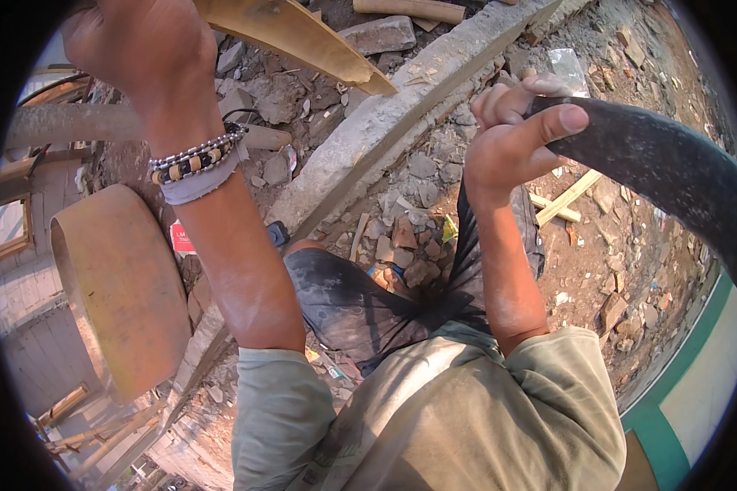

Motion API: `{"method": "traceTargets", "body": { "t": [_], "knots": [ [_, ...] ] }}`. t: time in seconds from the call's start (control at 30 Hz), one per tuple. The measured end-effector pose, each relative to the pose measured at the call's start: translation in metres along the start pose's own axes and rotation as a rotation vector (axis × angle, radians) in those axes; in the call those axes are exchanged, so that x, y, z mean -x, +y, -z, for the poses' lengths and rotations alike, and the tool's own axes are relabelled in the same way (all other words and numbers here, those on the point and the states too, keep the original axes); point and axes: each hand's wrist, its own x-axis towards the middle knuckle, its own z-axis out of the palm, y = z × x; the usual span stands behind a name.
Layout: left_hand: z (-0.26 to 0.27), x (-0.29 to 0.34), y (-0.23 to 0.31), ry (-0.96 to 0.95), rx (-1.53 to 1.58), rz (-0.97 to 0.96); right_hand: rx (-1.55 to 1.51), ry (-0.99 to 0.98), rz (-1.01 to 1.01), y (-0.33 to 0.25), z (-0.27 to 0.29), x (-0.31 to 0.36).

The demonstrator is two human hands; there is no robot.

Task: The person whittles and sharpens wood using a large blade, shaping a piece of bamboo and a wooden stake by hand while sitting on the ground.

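My left hand (143,49) is closed at the upper left, its fingertips cut off or hidden, and a beaded bracelet circles the wrist. Beside it runs a yellowish wooden plank (299,37) that the hand appears to grip. The plank's narrow, chipped end reaches the concrete beam (360,147). My right hand (520,135) is wrapped round the thin end of a dark, scuffed, blade-like tool (651,151). From the hand, the tool broadens toward the right rim, where its other end is too dark to make out. Wood chips (422,75) lie on the beam near the plank's end.
Broken bricks and stones (418,254) cover the ground between my legs. A curved yellow-brown panel (127,286) stands at the left. Crossed wood strips (569,200) lie beyond my right forearm. A red packet (182,237) is by my left arm, and a green-edged wall (680,393) at lower right.
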Motion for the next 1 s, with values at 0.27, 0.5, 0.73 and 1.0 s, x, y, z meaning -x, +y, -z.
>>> {"method": "traceTargets", "body": {
  "t": [0.27, 0.5, 0.73, 1.0],
  "knots": [
    [-0.003, 0.002, -0.014, 0.216, 0.014, -0.106, 0.43, -0.569, -1.238, 0.054, 0.061, 0.027],
    [-0.015, 0.016, 0.008, 0.173, 0.047, -0.072, 0.037, -0.162, -0.164, -0.026, -0.001, -0.019],
    [-0.012, 0.015, -0.003, -0.026, 0.107, -0.074, 1.019, -0.7, -0.553, 0.148, 0.109, 0.088],
    [-0.005, 0.014, 0.003, 0.054, -0.239, -0.118, 0.225, -0.674, -1.08, -0.008, 0.034, -0.015]
  ]
}}
